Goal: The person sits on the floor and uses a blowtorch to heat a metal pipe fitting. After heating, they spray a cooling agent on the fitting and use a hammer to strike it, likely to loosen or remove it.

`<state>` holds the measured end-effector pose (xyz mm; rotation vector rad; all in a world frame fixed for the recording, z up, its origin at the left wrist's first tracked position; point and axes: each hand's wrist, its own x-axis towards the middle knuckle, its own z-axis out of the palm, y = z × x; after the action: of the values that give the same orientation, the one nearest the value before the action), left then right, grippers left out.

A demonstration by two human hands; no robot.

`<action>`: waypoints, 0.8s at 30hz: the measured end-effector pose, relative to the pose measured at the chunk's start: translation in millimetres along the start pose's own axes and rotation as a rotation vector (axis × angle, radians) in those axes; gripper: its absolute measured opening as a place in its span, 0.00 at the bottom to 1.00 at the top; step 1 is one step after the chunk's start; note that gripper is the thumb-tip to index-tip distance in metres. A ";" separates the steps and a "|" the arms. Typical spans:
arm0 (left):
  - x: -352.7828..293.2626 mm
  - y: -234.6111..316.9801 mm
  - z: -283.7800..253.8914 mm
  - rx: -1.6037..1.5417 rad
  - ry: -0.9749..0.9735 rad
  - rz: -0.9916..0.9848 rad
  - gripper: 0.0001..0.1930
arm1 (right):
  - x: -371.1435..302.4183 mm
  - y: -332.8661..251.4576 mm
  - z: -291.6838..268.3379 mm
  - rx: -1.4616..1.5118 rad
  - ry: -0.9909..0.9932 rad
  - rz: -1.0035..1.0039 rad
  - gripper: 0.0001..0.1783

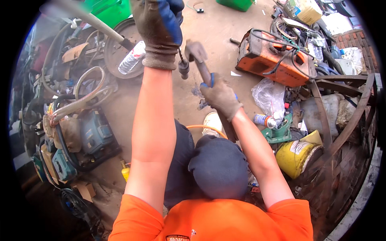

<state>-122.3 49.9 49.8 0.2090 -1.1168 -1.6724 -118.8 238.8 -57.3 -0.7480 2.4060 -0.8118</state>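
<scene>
My left hand (159, 34), in a brown and blue work glove, reaches far forward with its fingers closed. What they grip is mostly hidden. Just beside the wrist, a thin dark stem ending in a small dark cylinder (183, 70) points downward; whether it belongs to the held thing I cannot tell. My right hand (220, 96), gloved as well, is wrapped round the handle of a hammer (204, 71). The hammer's head is up, slightly blurred, close to the dark cylinder. Its handle runs back below my fist toward my knees.
At the right stand an orange welding machine (277, 60) with coiled cables, a spray can (265, 120), a yellow bucket (295, 158) and rusty metal bars (354, 124). Leftward are a water bottle (132, 58), a clear hose (78, 100) and blue-grey machines (96, 130). An orange hose (195, 126) passes my shoe (213, 123).
</scene>
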 end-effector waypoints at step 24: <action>5.0 5.7 -36.7 0.007 -0.388 -0.285 0.32 | -30.9 93.4 4.9 0.004 0.061 -0.003 0.22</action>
<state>-97.8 25.1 35.9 0.0488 -1.4321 -2.0194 -124.9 319.1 -113.9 -0.7355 2.4562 -0.8522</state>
